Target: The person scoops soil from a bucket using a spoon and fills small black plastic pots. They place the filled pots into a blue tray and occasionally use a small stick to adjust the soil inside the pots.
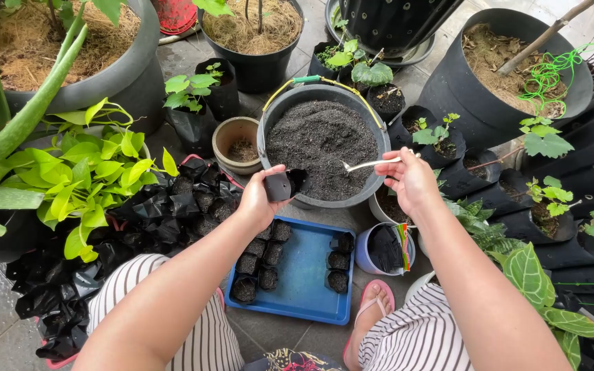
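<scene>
The small grow bag looked like thin black plastic, slightly glossy and creased. The spoon was shiny metal, smooth. The bucket was matt grey plastic holding dark, crumbly soil (coarse and dull). The tray was smooth blue plastic; the floor seemed to be matt grey tile.

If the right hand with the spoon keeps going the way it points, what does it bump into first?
Probably the soil in the grey bucket. The right hand points its spoon left over it, with the tip just above the soil, though the height is hard to judge.
</scene>
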